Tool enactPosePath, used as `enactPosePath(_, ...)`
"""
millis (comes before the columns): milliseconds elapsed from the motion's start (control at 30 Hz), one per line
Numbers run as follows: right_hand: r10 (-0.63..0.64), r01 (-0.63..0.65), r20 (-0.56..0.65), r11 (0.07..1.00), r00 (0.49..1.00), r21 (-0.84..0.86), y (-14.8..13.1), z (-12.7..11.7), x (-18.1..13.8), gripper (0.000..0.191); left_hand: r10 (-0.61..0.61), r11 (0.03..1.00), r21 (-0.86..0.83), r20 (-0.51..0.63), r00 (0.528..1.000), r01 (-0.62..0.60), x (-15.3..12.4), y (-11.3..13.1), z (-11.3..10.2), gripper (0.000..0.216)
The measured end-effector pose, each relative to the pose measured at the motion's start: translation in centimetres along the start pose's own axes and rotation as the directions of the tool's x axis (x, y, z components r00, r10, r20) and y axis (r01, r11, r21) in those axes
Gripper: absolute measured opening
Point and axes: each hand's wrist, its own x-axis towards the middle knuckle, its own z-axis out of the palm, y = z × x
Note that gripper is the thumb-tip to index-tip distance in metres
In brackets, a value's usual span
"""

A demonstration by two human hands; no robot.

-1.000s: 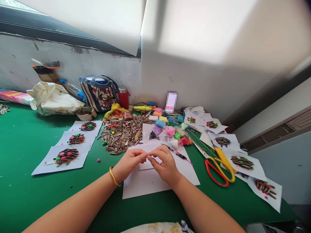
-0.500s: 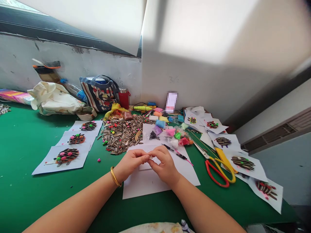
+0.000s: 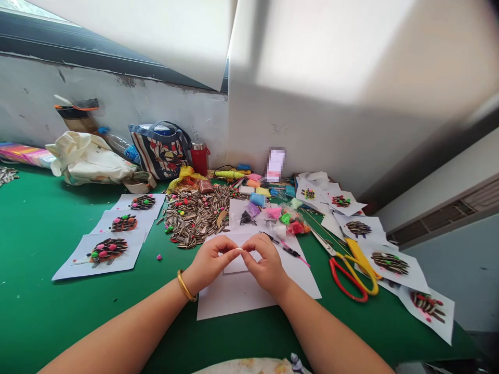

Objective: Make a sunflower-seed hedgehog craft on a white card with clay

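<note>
Both hands have barely shifted over the last second; left hand (image 3: pixel 208 262) and right hand (image 3: pixel 265 265) still pinch a small white bit (image 3: pixel 238 250) between fingertips above the white paper (image 3: pixel 249 296), so the kneading goes on

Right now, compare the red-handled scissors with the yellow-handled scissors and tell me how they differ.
The red-handled scissors have rounded loop handles; the yellow-handled scissors have a longer, straighter yellow grip. The red handles lie nearer the person, the yellow ones farther back toward the seed pictures. Both lie on the green table, overlapping, right of the right hand.
</note>
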Motion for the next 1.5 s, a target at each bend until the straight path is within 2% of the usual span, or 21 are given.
enactPosePath(667, 0.02, -0.019, 0.026, 1.0, 0.999, -0.023, 0.19, 0.02, -0.13, 0.011, 0.022, 0.997, 0.073, -0.036, 0.999, -0.019, -0.03, 0.17, 0.16, 0.021)
enactPosePath(767, 0.002, -0.002, 0.004, 1.0, 1.0, -0.023, 0.29, 0.09, -0.24, 0.009, -0.028, 1.0, -0.004, -0.031, 0.999, 0.027, 0.01, 0.5, 0.13, 0.023)
enactPosePath(867, -0.017, 0.018, 0.027, 0.999, 0.999, -0.037, 0.15, 0.25, -0.34, 0.017, -0.083, 0.981, -0.175, 0.03, 0.996, 0.087, 0.01, 0.76, 0.14, 0.024)
enactPosePath(967, -0.036, 0.036, 0.022, 0.999, 0.999, -0.04, -0.05, 0.35, -0.39, 0.015, -0.104, 0.948, -0.29, 0.098, 0.99, 0.128, -0.04, 0.87, 0.15, 0.024)
enactPosePath(1100, -0.045, 0.045, 0.015, 0.998, 0.999, -0.035, -0.11, 0.16, -0.36, 0.013, -0.14, 0.912, -0.363, 0.165, 0.976, 0.192, -0.08, 0.73, 0.14, 0.028)
enactPosePath(1267, -0.046, 0.047, 0.058, 0.998, 0.997, -0.03, -0.09, 0.09, -0.43, 0.026, -0.22, 0.856, -0.434, 0.184, 0.958, 0.28, -0.05, 0.54, 0.18, 0.03)
enactPosePath(1500, -0.039, 0.04, 0.051, 0.999, 0.998, -0.026, -0.18, 0.22, -0.51, 0.026, -0.221, 0.859, -0.432, 0.17, 0.96, 0.274, -0.05, 0.51, 0.14, 0.03)
